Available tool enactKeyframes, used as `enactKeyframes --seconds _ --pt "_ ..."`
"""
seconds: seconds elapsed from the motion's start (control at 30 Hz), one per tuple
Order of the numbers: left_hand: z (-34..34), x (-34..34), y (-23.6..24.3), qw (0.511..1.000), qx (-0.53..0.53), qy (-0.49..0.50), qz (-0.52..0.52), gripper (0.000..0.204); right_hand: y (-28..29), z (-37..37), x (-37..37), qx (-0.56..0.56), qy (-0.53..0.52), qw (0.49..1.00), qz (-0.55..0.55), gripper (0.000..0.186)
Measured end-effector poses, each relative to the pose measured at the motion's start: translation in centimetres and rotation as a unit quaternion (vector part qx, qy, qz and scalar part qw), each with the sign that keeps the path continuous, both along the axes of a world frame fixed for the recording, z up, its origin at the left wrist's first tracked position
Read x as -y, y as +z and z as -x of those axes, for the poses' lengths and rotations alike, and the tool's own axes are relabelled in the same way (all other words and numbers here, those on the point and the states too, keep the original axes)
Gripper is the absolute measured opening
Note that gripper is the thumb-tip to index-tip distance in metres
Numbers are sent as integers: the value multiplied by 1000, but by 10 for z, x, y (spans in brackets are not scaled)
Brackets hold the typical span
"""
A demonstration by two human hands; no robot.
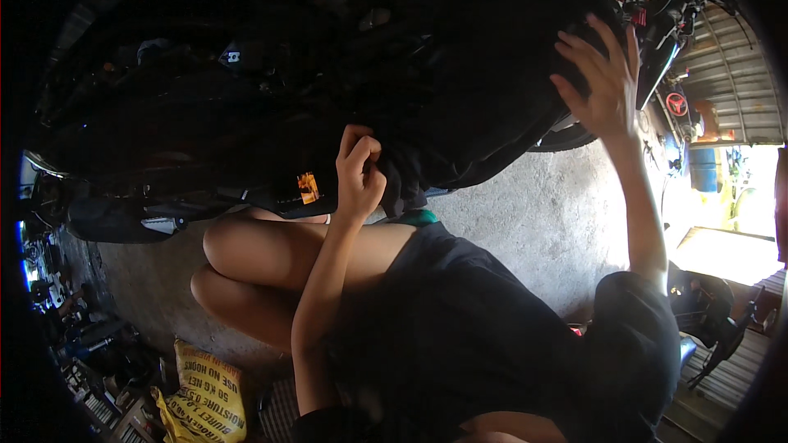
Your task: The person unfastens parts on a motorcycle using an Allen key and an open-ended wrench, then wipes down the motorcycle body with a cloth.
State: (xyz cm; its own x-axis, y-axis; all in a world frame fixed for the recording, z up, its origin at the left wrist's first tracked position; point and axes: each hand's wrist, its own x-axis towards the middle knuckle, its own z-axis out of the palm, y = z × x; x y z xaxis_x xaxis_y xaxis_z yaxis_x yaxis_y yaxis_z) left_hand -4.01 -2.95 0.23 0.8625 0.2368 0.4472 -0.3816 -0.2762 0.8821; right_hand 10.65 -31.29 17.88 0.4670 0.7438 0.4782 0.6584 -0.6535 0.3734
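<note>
A black motorbike (156, 148) lies across the view in front of my knees, its details mostly lost in shadow. Over its right part hangs a large black cloth (492, 107), creased along its lower edge. My left hand (359, 176) is closed at the cloth's near edge, fingers curled in, with bunched folds beside it. Farther right, my right hand (603, 78) is open with its fingers spread, against or just above the dark cloth; the contact is hard to make out.
Part of a tyre (566, 139) shows below the cloth. Concrete floor (525, 217) lies beneath. A yellow printed sack (205, 398) is at lower left, near dark clutter (90, 353). To the right are a red wheel-shaped part (675, 104), a blue barrel (703, 171) and corrugated metal (726, 53).
</note>
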Motion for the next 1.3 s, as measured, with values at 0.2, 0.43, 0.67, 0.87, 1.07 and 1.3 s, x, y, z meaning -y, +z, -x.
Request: enactKeyframes --seconds 0.2,0.43,0.67,0.87,1.07,1.3 --pt "-3 7 0 1000 2 -4 -3 23 -34 53 3 21 -85 986 -139 31" --pt "6 5 4 996 52 -73 -12 23 -5 51 19 109 -52 954 -274 25" --pt "-8 18 23 990 58 -128 -3 26 -15 19 12 4 -166 951 -260 23" --pt "0 12 -7 994 -31 -76 70 26 -60 68 -31 -64 -133 948 -281 64" --pt "-2 20 -3 995 -10 -84 45 25 -36 22 -20 -19 -101 960 -261 56" --pt "4 14 -4 996 -20 -84 27 22 -54 41 -6 -65 -53 941 -329 25"
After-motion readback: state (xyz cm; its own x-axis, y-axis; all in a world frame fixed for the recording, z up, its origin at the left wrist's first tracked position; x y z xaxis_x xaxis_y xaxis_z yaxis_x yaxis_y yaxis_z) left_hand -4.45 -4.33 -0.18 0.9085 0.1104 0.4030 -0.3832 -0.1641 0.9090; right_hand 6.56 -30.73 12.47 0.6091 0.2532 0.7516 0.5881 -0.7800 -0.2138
